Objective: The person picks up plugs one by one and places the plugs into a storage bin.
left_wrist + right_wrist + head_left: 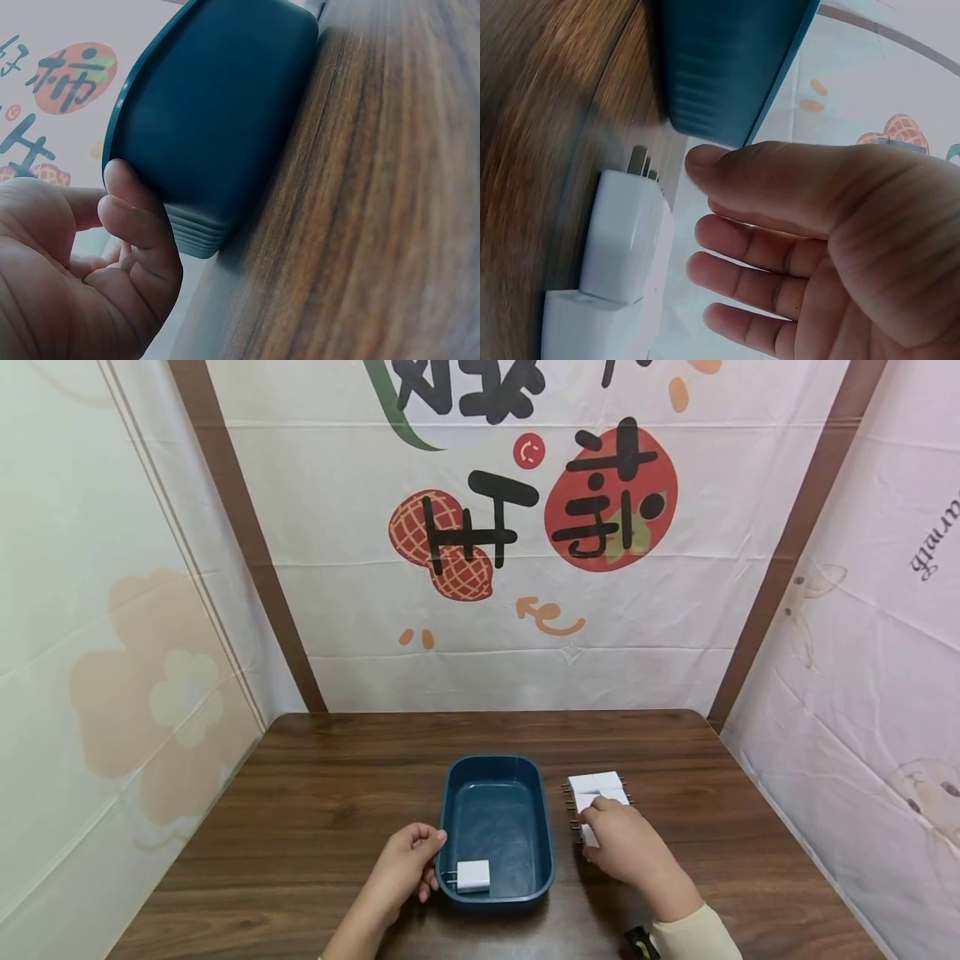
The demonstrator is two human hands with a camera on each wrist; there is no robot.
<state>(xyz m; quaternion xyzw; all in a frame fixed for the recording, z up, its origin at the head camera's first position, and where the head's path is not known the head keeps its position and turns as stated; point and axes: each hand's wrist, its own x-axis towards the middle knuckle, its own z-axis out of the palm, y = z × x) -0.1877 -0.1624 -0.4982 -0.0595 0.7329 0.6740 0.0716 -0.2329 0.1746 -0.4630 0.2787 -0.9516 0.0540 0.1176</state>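
Observation:
A dark blue rectangular tub (pixel 498 827) stands on the table. One white charger plug (pixel 473 877) with two prongs lies inside it at the near left corner. My left hand (pixel 401 867) pinches the tub's left rim between thumb and fingers, as the left wrist view also shows. Right of the tub, several white charger plugs (pixel 595 782) lie close together, prongs pointing out to both sides. Over their near end hovers my right hand (pixel 630 847), partly hiding them. In the right wrist view its fingers are extended beside a white plug (pixel 621 236), holding nothing.
The brown wood-grain table (pixel 330 802) reaches back to a printed white cloth (pixel 345 610). More cloth hangs along the left and right sides. A dark band (pixel 642 942) is around the right wrist, by the pale sleeve (pixel 697 935).

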